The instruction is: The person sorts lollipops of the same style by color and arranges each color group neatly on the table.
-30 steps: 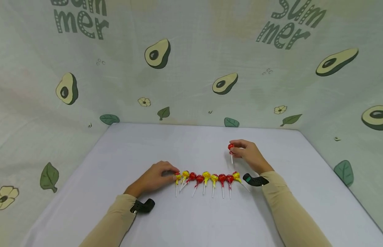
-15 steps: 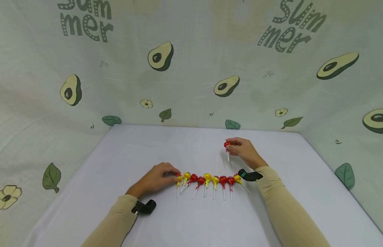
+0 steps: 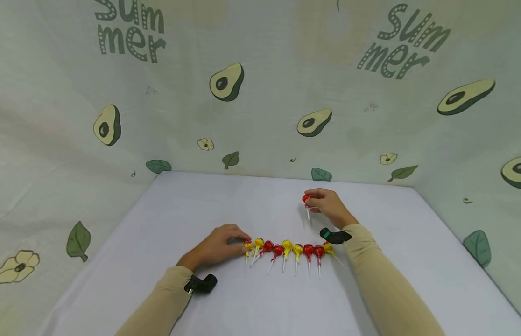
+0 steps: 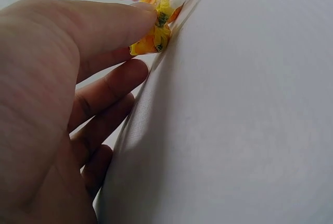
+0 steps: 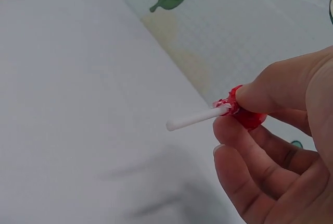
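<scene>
In the head view, my left hand (image 3: 218, 246) is at the left end of a row of lollipops, pinching the yellow lollipop (image 3: 248, 245) there. The left wrist view shows the thumb on its yellow wrapper (image 4: 162, 26), the other fingers loosely bent below. My right hand (image 3: 329, 208) holds a red lollipop (image 5: 254, 120) beyond the row, raised over the table. Thumb and fingertips grip its wrapped head, and the white stick (image 5: 195, 118) points out free. Red and yellow lollipops, such as a red one (image 3: 278, 250) mid-row, lie side by side, sticks toward me.
A white-covered table (image 3: 260, 308) bears the row. Behind and beside it hangs a pale cloth (image 3: 260, 93) printed with avocados, leaves and flowers. My right wrist's black strap device (image 3: 336, 236) and sleeve (image 3: 382, 275) pass over the row's right end, overlapping the last yellow lollipop (image 3: 328, 247).
My right hand has moved a little left and farther from me with the red lollipop. The left hand stays on the end lollipop. The head view has shifted slightly.
</scene>
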A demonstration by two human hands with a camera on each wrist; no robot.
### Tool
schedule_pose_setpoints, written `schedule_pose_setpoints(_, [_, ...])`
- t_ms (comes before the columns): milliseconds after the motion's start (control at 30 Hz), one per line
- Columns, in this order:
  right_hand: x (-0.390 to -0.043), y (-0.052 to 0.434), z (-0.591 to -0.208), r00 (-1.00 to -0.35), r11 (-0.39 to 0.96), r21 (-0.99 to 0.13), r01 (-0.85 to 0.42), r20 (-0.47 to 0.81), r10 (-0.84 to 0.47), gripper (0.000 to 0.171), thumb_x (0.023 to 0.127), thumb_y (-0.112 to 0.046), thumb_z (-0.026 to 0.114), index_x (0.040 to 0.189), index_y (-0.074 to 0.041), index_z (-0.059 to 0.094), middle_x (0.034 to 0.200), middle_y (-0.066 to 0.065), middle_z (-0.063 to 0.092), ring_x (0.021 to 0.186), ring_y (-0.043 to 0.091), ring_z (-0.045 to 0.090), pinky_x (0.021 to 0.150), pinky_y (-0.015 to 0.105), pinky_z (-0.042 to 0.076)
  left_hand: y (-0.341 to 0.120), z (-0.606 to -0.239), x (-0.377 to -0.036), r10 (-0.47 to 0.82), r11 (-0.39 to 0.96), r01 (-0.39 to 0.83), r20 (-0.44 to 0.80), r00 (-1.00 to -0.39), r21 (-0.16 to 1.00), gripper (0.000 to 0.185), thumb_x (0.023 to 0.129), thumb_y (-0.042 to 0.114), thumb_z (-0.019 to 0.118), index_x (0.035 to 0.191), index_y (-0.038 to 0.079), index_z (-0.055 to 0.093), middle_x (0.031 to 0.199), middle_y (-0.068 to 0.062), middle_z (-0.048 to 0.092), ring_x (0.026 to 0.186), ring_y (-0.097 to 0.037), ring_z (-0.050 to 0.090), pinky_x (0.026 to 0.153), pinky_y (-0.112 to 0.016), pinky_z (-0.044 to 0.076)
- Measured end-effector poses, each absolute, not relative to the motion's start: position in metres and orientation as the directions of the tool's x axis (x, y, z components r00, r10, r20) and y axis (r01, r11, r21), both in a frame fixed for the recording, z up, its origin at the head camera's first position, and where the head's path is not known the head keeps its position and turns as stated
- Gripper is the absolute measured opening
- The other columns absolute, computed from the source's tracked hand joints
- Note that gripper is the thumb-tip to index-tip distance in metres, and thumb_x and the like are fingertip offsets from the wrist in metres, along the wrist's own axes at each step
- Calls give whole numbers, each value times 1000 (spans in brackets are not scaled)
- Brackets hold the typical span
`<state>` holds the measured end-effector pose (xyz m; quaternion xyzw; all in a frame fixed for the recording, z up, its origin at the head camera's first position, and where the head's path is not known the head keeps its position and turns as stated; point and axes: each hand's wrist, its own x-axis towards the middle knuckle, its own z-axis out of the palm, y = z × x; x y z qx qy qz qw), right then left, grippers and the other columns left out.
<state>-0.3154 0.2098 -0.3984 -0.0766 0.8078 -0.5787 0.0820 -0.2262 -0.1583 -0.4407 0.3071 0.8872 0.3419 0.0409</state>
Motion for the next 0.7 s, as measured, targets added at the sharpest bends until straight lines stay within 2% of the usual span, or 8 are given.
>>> schedule_pose_setpoints(233, [-320,202,-398,-974,342,-939,-25,-54,-219,43,101,-15,61,138,3,53,129,21,62,110,30,62,96,42,50,-159,-443,-224,560,596,518,145,-815,613,26,93,28,71,120,25,72,108,17,62,108,-10,54,94,-42,44])
schedule_pose_setpoints(500, [-329,192,-400,-970,380,-925,-5,-88,-226,42,99,-15,63,137,1,56,126,17,65,110,29,62,95,41,51,-161,-444,-224,559,595,515,142,-817,617,27,93,28,72,119,23,73,107,16,63,108,-11,54,93,-42,43])
schedule_pose_setpoints(700, [-338,192,-406,-973,512,-858,-41,-82,-217,39,98,-16,64,134,-2,61,122,15,65,103,28,61,89,38,52,-158,-444,-225,557,597,512,141,-819,618,27,93,29,72,120,26,72,107,17,62,108,-9,53,94,-41,43])
